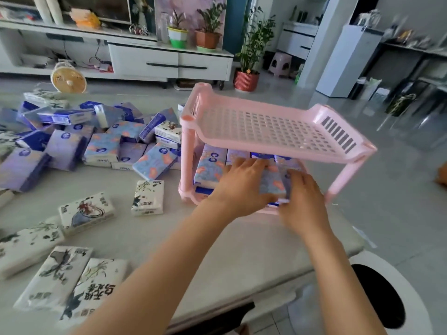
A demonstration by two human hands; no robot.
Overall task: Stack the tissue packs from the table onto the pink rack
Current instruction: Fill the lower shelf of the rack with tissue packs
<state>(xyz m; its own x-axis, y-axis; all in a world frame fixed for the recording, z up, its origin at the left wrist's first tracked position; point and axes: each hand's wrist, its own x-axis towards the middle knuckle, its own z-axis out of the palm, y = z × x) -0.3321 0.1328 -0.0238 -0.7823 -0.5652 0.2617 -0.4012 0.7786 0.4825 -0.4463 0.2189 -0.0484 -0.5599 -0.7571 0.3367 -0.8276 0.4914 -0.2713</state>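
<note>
A pink two-tier rack (278, 131) stands on the table's right part, its top shelf bare. The lower shelf holds several blue and purple tissue packs (210, 163). Both of my hands reach under the top shelf. My left hand (242, 184) lies flat on a blue floral pack (272, 184) at the shelf's front, and my right hand (302, 201) grips that same pack from its right end. A heap of blue and purple packs (101, 141) lies on the table to the left. White packs with ink drawings (87, 211) lie nearer me.
The table (217, 250) has its near-right corner just right of the rack. A white stool with a black seat (387, 293) stands below that corner. A small fan (68, 81) sits behind the heap. A TV cabinet and potted plants line the far wall.
</note>
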